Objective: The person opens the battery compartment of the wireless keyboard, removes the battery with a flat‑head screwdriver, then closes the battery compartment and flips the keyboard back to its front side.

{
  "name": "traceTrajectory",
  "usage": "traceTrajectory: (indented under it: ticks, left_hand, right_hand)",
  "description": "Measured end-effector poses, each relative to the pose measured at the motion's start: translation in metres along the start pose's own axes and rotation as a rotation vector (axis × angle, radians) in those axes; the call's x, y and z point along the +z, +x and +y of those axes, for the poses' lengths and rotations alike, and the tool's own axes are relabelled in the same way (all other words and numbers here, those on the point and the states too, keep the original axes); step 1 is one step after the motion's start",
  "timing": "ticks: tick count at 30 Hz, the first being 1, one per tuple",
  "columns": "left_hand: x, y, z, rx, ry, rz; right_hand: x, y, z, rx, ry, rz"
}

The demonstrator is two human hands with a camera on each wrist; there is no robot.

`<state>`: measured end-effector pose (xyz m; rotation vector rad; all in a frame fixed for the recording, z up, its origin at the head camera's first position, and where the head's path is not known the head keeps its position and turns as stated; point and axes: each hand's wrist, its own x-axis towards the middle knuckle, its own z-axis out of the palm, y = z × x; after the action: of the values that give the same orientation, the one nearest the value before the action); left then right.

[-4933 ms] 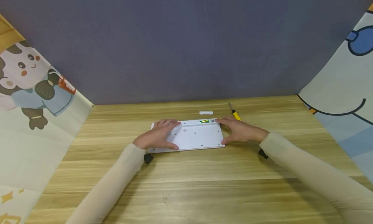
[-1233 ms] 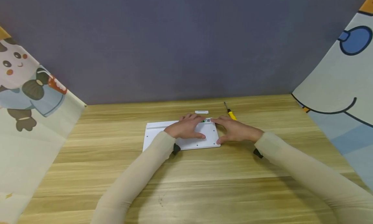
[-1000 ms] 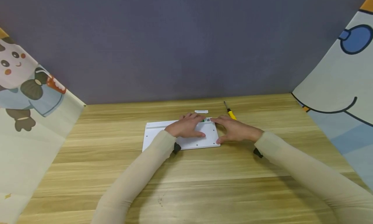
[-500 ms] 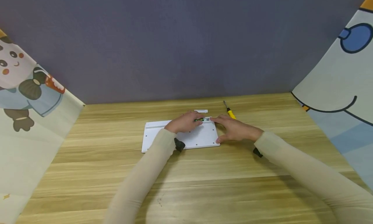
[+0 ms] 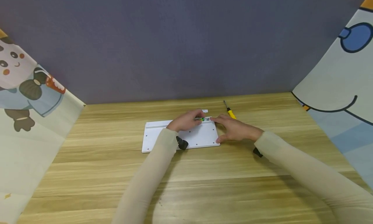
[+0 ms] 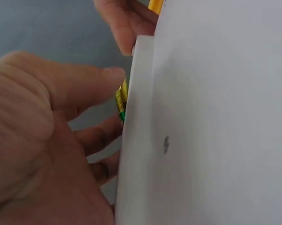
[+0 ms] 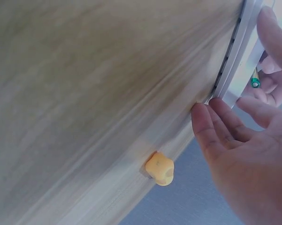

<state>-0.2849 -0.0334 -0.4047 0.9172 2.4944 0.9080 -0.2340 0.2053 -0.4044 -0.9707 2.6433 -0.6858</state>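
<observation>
Okay, keyboard (image 5: 205,136) lies upturned toward the bench's (image 5: 233,191) far edge. Left hand (image 5: 186,121): you're pinching a battery (image 6: 120,100) near its far-right corner. Right hand (image 5: 234,129), spread, braces that end. Likely battery swap, direction unclear; next needs a steady pinch.

A screened-off workspace; wood-grain table (image 5: 204,185), grey backdrop (image 5: 186,49), cartoon-printed side panels (image 5: 335,72).

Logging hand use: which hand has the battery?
The left hand pinches the yellow-green battery; the right hand grips the right end of the white keyboard.
</observation>
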Motion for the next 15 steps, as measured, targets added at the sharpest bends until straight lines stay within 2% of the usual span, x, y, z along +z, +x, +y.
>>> traceTrajectory:
  ticks: [8, 15]
  left_hand:
    - [0.0038, 0.0024, 0.0023, -0.038, 0.108, 0.066]
    - [0.0037, 0.0027, 0.0031, -0.058, 0.124, 0.068]
  right_hand:
    - [0.0004, 0.0005, 0.0001, 0.002, -0.005, 0.001]
    - [0.0008, 0.0005, -0.0003, -0.005, -0.002, 0.005]
